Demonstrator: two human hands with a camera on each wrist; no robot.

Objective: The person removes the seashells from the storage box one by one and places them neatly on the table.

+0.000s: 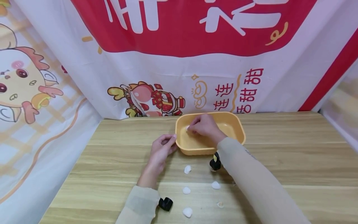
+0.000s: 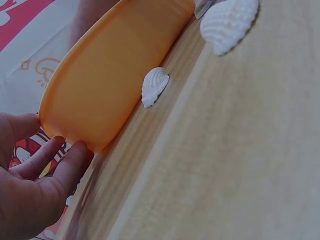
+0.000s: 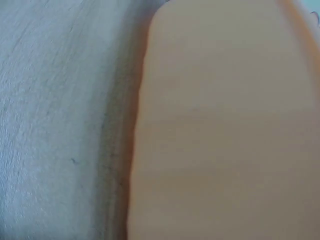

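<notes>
A yellow plastic basin [image 1: 193, 151] stands near the back of the wooden table. Over its inside, my right hand [image 1: 205, 125] reaches down and pinches a small white seashell [image 1: 187, 128] at the fingertips. My left hand [image 1: 160, 149] touches the basin's left end; in the left wrist view its thumb is at the rim and its fingertips [image 2: 77, 150] rest against the outer wall. In front of the basin lie several white ribbed seashells, among them a shell [image 1: 187, 169] close to its wall and another shell [image 1: 187, 212] near me. The right wrist view shows only the basin's outer wall [image 3: 225, 125].
On the wooden table [image 1: 134, 130], a pale shell [image 1: 220, 204] and a white shell [image 1: 216, 185] lie beside my right forearm. A printed red and white cloth [image 1: 167, 68] hangs directly behind the table. A black wrist camera [image 1: 215, 162] hangs close to the basin's front wall.
</notes>
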